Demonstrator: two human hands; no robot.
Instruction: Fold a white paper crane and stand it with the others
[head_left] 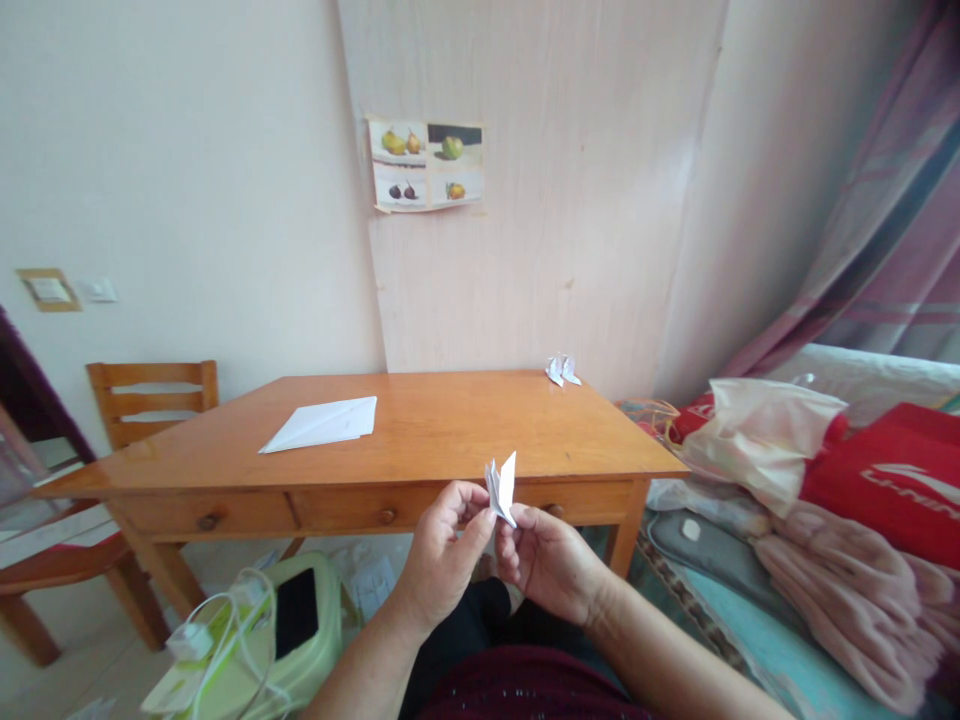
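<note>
Both hands pinch a small folded white paper figure (502,488) in front of the wooden table's front edge. My left hand (444,553) grips its left side with thumb and fingers closed. On the figure's lower right, my right hand (547,562) pinches it from below. Pointed flaps of the figure stick upward. On the table (450,440) lies a flat folded white sheet (324,424) at the left. Another small folded paper figure (562,370) stands at the table's far edge near the wall.
A wooden chair (150,395) stands behind the table's left end. A light green device with white cables (277,630) sits on the floor by my left knee. To the right is a bed with a plastic bag (757,430), a red bag (892,480) and pink cloth (847,590).
</note>
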